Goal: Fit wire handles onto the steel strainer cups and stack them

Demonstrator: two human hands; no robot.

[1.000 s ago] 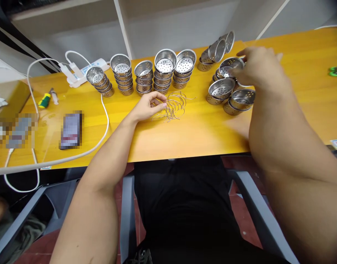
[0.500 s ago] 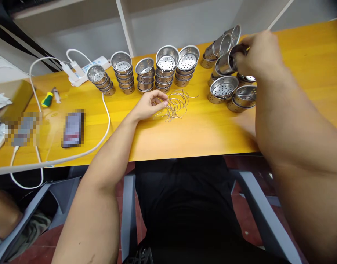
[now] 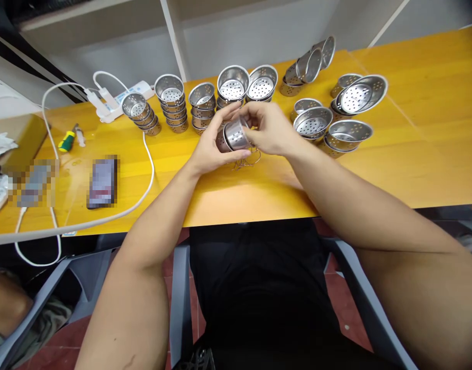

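Note:
Between my hands is a small stack of perforated metal cups (image 3: 236,134), tipped on its side above the table. My left hand (image 3: 208,149) curls round the bottom end, thumb below and fingers above. At the open end, my right hand (image 3: 273,128) grips the rim, with some fingertips hidden inside. Thin curved metal wires (image 3: 243,164) lie just beneath, mostly covered by the hands. Behind them stand upright stacks of similar cups (image 3: 233,82). Looser, partly tilted cups (image 3: 349,132) sit to the right of my right hand.
A white power strip (image 3: 122,101) with plugs and a white cable (image 3: 152,164) lies on the left. Near it are a phone (image 3: 102,182) and a yellow-green screwdriver handle (image 3: 67,141). The yellow table's (image 3: 239,205) front edge runs close to my body, between grey chair armrests.
My right hand has come from the cups at the right to the middle, bringing cups with it. My left hand, previously empty beside the wires, now holds their bottom end.

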